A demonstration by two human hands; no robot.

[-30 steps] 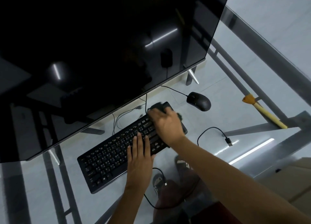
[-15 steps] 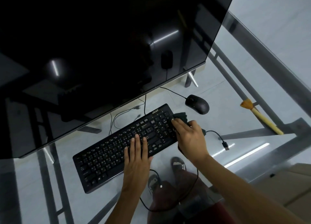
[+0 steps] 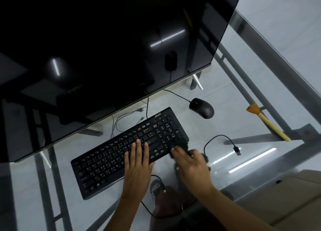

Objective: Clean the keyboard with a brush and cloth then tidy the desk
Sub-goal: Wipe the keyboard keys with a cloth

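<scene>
Two hands: left hand (image 3: 137, 163) flat on the diagonal keyboard (image 3: 128, 151); right hand (image 3: 192, 166), blurred, presses the cloth (image 3: 182, 144).

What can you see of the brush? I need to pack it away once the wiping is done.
The brush lies flat on the glass desk, far right, well apart from the mouse and keyboard. It has a pale yellowish, wood-like handle and a short flared tuft of orange-tan bristles. The bristles point away from the person, the handle end toward the desk's near right. Neither hand touches it.
</scene>
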